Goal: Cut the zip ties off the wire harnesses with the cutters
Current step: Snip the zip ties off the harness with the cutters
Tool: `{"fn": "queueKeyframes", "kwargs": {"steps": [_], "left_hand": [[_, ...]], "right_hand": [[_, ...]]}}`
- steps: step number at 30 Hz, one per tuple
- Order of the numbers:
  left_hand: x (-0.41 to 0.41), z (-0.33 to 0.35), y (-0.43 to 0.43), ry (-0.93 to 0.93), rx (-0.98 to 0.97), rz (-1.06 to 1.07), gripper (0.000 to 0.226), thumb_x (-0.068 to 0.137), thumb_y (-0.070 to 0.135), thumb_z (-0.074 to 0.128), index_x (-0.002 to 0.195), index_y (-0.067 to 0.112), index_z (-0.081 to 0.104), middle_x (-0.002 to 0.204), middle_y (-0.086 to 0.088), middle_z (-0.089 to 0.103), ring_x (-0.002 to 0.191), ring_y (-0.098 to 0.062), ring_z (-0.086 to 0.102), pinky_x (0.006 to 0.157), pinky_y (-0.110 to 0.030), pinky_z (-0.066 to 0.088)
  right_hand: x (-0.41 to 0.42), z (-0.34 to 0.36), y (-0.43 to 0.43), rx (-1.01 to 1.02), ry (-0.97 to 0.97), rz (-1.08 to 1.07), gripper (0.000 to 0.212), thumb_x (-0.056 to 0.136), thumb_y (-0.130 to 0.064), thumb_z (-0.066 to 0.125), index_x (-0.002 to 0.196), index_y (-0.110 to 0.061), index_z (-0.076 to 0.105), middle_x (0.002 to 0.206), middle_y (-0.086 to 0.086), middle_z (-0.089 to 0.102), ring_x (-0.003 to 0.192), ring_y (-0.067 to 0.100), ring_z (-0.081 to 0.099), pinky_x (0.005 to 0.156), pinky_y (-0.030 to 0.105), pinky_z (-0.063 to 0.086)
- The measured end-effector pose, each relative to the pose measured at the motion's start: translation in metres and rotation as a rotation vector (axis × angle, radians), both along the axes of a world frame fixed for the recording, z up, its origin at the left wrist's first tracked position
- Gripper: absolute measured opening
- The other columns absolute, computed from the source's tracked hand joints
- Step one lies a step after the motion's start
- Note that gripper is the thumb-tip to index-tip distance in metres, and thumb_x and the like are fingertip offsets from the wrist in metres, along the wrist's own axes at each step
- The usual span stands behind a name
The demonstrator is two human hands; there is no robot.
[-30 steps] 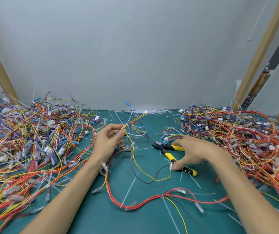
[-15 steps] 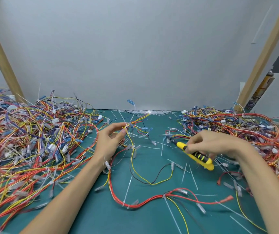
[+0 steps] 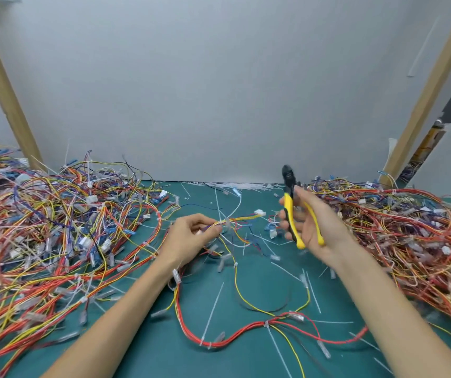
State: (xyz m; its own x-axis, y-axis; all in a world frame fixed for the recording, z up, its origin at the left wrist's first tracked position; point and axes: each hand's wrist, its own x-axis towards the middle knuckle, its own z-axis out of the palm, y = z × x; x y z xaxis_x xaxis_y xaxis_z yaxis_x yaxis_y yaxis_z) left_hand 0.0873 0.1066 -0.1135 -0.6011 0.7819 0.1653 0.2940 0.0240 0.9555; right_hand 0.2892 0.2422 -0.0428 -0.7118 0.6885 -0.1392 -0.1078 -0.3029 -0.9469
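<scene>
Left hand: thumb and fingertips pinch a multicoloured wire harness just above the green mat; its white connector points right. Rest of the harness trails down across the mat. Right hand: fingers curled round the yellow-handled cutters, lifted clear, black head up, handles spread. Harness piles left and right. Loose zip-tie strips lie scattered.
</scene>
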Motion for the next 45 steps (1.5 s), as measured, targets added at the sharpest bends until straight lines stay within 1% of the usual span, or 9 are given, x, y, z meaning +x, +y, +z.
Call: {"fn": "queueKeyframes", "kwargs": {"steps": [6, 11, 15, 25, 32, 35, 38, 43, 45], "left_hand": [[0.008, -0.002, 0.0, 0.496, 0.021, 0.098, 0.005, 0.082, 0.017, 0.075, 0.085, 0.017, 0.071, 0.068, 0.014, 0.065, 0.068, 0.006, 0.058, 0.061, -0.005, 0.036], [0.006, -0.006, 0.003, 0.663, 0.018, 0.112, 0.009, 0.082, 0.015, 0.075, 0.083, 0.017, 0.066, 0.067, 0.012, 0.059, 0.062, -0.002, 0.049, 0.061, -0.016, 0.033], [0.005, -0.01, 0.008, 0.669, -0.044, 0.126, 0.011, 0.082, 0.023, 0.074, 0.084, 0.021, 0.063, 0.068, 0.013, 0.056, 0.071, -0.018, 0.059, 0.065, -0.032, 0.045], [0.011, -0.007, 0.01, 0.521, -0.082, 0.007, 0.026, 0.08, 0.032, 0.078, 0.068, 0.024, 0.056, 0.059, 0.009, 0.062, 0.058, -0.006, 0.06, 0.058, -0.026, 0.048], [0.055, -0.001, 0.009, 1.166, 0.223, -0.039, 0.019, 0.084, 0.017, 0.071, 0.073, 0.013, 0.056, 0.064, 0.001, 0.055, 0.057, -0.023, 0.053, 0.046, -0.03, 0.04], [0.062, -0.002, 0.01, 1.314, 0.29, -0.018, 0.019, 0.081, 0.01, 0.075, 0.072, 0.013, 0.058, 0.064, 0.0, 0.053, 0.056, -0.022, 0.049, 0.044, -0.032, 0.039], [0.066, 0.001, 0.005, 1.2, 0.204, -0.034, 0.016, 0.083, 0.02, 0.074, 0.078, 0.013, 0.061, 0.07, 0.002, 0.06, 0.062, -0.021, 0.057, 0.047, -0.031, 0.044], [0.054, 0.023, 0.0, 0.634, -0.134, -0.366, 0.036, 0.093, 0.053, 0.05, 0.093, 0.022, 0.068, 0.088, 0.007, 0.069, 0.083, -0.011, 0.059, 0.079, -0.024, 0.045], [0.038, 0.034, -0.001, 0.522, -0.119, -0.272, 0.048, 0.098, 0.05, 0.039, 0.089, 0.018, 0.073, 0.082, 0.006, 0.072, 0.079, -0.011, 0.066, 0.077, -0.025, 0.047]], "right_hand": [[-0.012, -0.012, -0.011, 0.232, -0.033, -0.082, 0.044, 0.093, -0.048, 0.053, 0.099, -0.006, 0.064, 0.079, 0.014, 0.071, 0.071, 0.028, 0.07, 0.057, 0.036, 0.058], [-0.012, -0.015, -0.025, 0.354, -0.142, -0.005, 0.045, 0.094, -0.05, 0.051, 0.088, -0.007, 0.064, 0.071, 0.014, 0.066, 0.054, 0.024, 0.061, 0.047, 0.03, 0.052], [-0.012, -0.025, -0.038, 0.188, -0.1, 0.115, 0.05, 0.085, -0.053, 0.053, 0.096, -0.006, 0.066, 0.083, 0.019, 0.068, 0.067, 0.03, 0.066, 0.057, 0.035, 0.055], [-0.008, -0.059, -0.036, 0.151, -0.017, 0.042, 0.048, 0.082, -0.055, 0.053, 0.094, -0.008, 0.058, 0.069, 0.009, 0.056, 0.052, 0.021, 0.05, 0.049, 0.028, 0.042], [-0.003, -0.067, -0.025, 0.281, 0.121, -0.296, 0.03, 0.082, -0.035, 0.066, 0.093, -0.007, 0.061, 0.068, 0.009, 0.058, 0.057, 0.021, 0.056, 0.05, 0.027, 0.051], [-0.001, -0.072, -0.019, 0.303, 0.069, -0.35, 0.023, 0.074, -0.04, 0.074, 0.087, -0.025, 0.065, 0.078, 0.009, 0.058, 0.072, 0.028, 0.058, 0.071, 0.041, 0.054], [0.0, -0.074, -0.017, 0.446, -0.024, -0.299, 0.027, 0.074, -0.044, 0.077, 0.088, -0.026, 0.062, 0.085, 0.004, 0.064, 0.088, 0.035, 0.063, 0.09, 0.046, 0.048], [-0.001, -0.08, -0.011, 0.474, -0.165, -0.299, 0.035, 0.077, -0.017, 0.082, 0.1, -0.022, 0.055, 0.092, 0.013, 0.067, 0.095, 0.037, 0.065, 0.09, 0.052, 0.05], [-0.001, -0.081, -0.011, 0.456, -0.189, -0.311, 0.038, 0.077, -0.018, 0.082, 0.103, -0.023, 0.055, 0.096, 0.017, 0.065, 0.094, 0.04, 0.065, 0.09, 0.055, 0.052]]}}
